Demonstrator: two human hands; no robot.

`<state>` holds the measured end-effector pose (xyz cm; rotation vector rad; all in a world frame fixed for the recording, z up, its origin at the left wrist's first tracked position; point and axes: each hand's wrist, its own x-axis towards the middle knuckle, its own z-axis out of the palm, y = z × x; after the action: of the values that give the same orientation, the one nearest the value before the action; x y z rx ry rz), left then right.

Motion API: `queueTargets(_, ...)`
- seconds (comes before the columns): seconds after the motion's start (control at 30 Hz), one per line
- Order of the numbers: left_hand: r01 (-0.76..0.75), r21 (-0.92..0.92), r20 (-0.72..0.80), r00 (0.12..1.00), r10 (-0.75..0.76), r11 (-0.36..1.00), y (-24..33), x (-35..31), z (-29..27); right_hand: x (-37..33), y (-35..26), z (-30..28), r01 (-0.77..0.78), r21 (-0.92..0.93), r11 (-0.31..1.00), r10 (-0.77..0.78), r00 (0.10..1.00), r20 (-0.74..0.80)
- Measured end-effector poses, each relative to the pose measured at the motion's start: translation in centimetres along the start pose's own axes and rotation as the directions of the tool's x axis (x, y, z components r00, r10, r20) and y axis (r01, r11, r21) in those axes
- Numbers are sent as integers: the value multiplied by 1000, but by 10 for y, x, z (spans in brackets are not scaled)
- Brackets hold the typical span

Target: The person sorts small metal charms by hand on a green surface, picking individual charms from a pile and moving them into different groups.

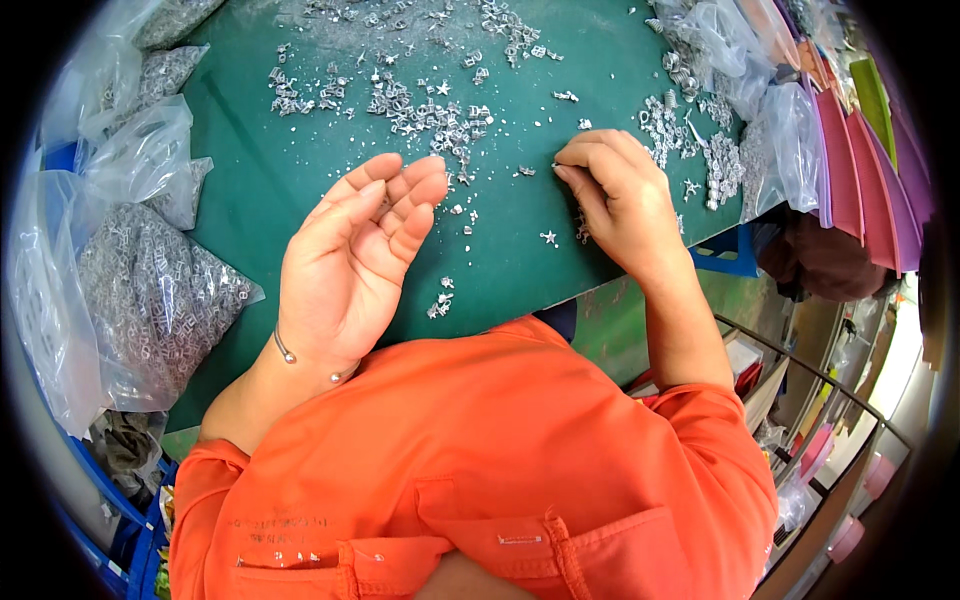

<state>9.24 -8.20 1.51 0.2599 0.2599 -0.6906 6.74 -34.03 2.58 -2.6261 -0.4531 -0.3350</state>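
Observation:
My left hand (350, 250) is raised over the near part of the green table (510, 260), palm turned up. Its fingers are loosely curled and apart, and nothing shows in the palm. To its right, my right hand (625, 195) is low over the tabletop, thumb and forefinger pinched together. What lies between those fingertips, if anything, is too small to make out. Small silver metal pieces (420, 118), some shaped like stars, are scattered beyond my left hand. A little star piece (549, 238) lies between the hands, and a small cluster (440, 300) sits near the table's front edge.
On the left, clear plastic bags (160, 290) full of silver pieces crowd the table side. More pieces (722, 170) and a clear bag (790, 150) are at the right edge. Beyond stand pink and purple panels (845, 165); a metal rack (820, 375) is at lower right.

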Motion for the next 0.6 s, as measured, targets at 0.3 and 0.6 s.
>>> queueTargets(0.3,0,-30,-32,999,-1,1000,1,0,0,6,-17,12,-15,37,999,16,1000,-13)
queueTargets(0.6,-16,-37,-33,999,14,999,3,0,-1,-7,-23,22,-13,258,966,70,975,-211)
